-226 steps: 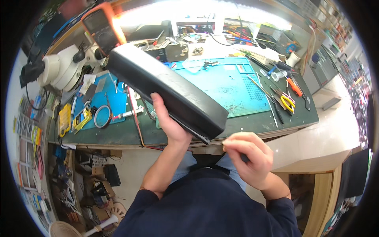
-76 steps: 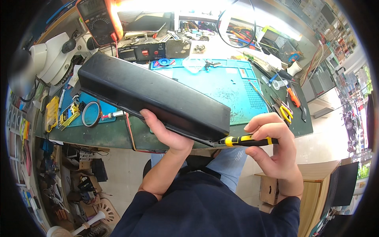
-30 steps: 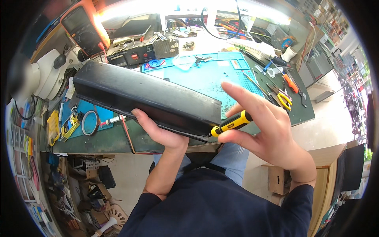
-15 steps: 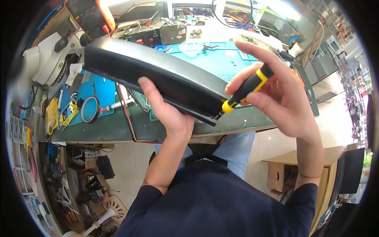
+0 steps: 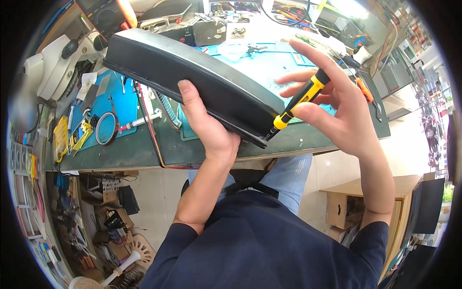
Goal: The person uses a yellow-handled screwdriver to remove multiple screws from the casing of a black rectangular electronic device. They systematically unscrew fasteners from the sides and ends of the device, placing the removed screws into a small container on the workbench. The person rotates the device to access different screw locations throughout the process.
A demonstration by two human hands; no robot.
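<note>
My left hand is closed round the lower edge of a long black casing, its thumb on the front face. The casing is held up over the workbench, slanting down to the right. Between the thumb and fingers of my right hand is a black and yellow screwdriver. Its tip points down-left and meets the casing's lower right corner. Whether a screw sits under the tip is too small to make out. The fingers of my left hand are hidden behind the casing.
A blue work mat covers part of the green workbench. To the left lie a roll of tape and a yellow case. A multimeter stands at the back left, and a wooden cabinet is at the lower right.
The casing has turned slightly, showing more of its front face. My right hand has shifted its fingers on the screwdriver, and the handle has turned to show more yellow.
</note>
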